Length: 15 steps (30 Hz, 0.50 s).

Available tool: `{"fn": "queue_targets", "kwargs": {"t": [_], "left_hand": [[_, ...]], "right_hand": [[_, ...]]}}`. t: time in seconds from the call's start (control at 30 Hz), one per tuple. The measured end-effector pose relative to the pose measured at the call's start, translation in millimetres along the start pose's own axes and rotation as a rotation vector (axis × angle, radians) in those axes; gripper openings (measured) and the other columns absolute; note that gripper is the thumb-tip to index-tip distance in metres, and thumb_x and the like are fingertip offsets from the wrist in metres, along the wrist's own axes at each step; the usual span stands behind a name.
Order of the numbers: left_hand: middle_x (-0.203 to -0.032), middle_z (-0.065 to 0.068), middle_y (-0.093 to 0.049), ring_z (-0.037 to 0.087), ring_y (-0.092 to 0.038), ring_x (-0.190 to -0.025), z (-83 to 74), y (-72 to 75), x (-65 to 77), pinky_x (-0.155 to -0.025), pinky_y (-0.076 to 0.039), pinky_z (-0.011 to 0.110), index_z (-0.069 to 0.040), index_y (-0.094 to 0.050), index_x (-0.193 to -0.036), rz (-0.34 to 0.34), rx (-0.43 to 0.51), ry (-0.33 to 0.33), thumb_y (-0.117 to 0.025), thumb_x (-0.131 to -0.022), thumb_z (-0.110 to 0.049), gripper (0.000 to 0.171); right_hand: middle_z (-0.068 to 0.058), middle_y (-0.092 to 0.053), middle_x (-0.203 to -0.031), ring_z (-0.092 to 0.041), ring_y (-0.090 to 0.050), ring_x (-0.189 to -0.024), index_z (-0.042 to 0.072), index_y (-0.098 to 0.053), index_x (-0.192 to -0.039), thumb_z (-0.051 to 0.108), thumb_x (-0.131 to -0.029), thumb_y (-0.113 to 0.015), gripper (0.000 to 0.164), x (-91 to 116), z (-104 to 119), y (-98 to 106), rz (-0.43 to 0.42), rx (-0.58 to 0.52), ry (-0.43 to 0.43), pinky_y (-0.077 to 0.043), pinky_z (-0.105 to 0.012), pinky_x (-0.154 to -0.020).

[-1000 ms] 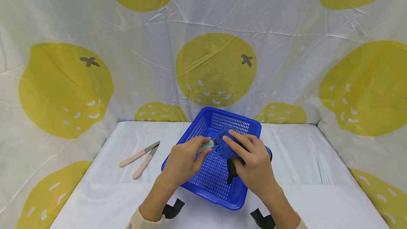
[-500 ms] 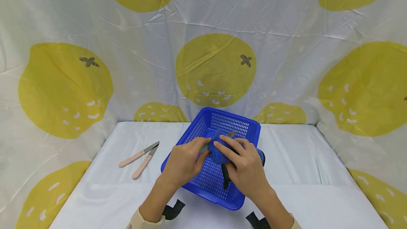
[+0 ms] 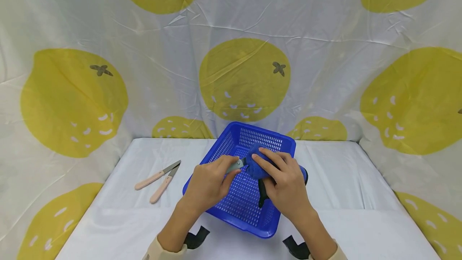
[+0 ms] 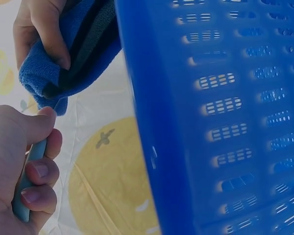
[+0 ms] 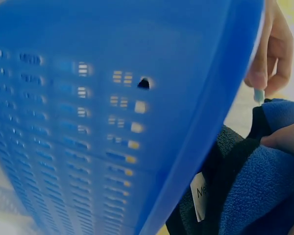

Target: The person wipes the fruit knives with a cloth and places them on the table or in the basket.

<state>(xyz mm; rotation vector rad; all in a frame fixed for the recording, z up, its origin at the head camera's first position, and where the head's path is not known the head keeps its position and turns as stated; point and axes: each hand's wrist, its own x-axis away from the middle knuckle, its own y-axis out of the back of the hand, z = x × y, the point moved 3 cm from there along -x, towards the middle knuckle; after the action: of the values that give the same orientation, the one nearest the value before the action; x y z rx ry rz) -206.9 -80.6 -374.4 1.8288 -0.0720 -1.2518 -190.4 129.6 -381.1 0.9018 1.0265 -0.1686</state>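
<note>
My left hand (image 3: 207, 181) grips the pale green handle (image 3: 236, 166) of a knife, and in the left wrist view the fingers wrap round that handle (image 4: 25, 188). A short bit of blade shows beside the handle; the rest is hidden in a blue towel (image 3: 255, 167) with a dark edging. My right hand (image 3: 286, 181) pinches the folded towel round the blade, fingers over the top. A dark end of the towel hangs below that hand. In the right wrist view a white label (image 5: 199, 196) shows on the towel (image 5: 259, 191). Both hands are above the basket.
A blue perforated plastic basket (image 3: 231, 220) stands at an angle on the white-covered table (image 3: 346, 179). Two knives with pink handles, one upper (image 3: 149, 180) and one lower (image 3: 161, 189), lie left of it with blades crossing. A lemon-print curtain (image 3: 321, 83) hangs behind.
The right hand slid the towel left up to the knife handle, baring the blade tip, then back right along the blade. The left hand and knife have stayed nearly still.
</note>
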Motion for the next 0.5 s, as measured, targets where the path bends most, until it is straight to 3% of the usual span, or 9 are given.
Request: {"fn": "queue_targets", "kwargs": {"t": [0.2,0.5], "left_hand": [[-0.097,0.003,-0.074,0.009,-0.069,-0.066,0.6,1.2,-0.3,-0.055,-0.055,0.020,-0.007,-0.065,-0.118,-0.006,0.000,-0.001,-0.070,-0.098,-0.021,0.025],[-0.094,0.001,-0.073,0.008,-0.066,-0.064,0.0,1.5,-0.6,-0.053,-0.053,0.019,-0.008,-0.065,-0.119,0.024,-0.023,0.009,-0.070,-0.099,-0.023,0.025]], "right_hand": [[-0.006,-0.066,-0.139,-0.031,-0.061,-0.112,0.019,-0.072,-0.131,-0.003,-0.082,-0.070,0.054,-0.6,-7.9,4.1,-0.024,0.005,-0.018,-0.054,-0.051,-0.087],[-0.008,-0.066,-0.139,-0.036,-0.061,-0.112,0.018,-0.072,-0.131,-0.003,-0.084,-0.071,0.051,-0.8,-23.7,13.7,-0.030,0.059,-0.078,-0.052,-0.056,-0.094]]}}
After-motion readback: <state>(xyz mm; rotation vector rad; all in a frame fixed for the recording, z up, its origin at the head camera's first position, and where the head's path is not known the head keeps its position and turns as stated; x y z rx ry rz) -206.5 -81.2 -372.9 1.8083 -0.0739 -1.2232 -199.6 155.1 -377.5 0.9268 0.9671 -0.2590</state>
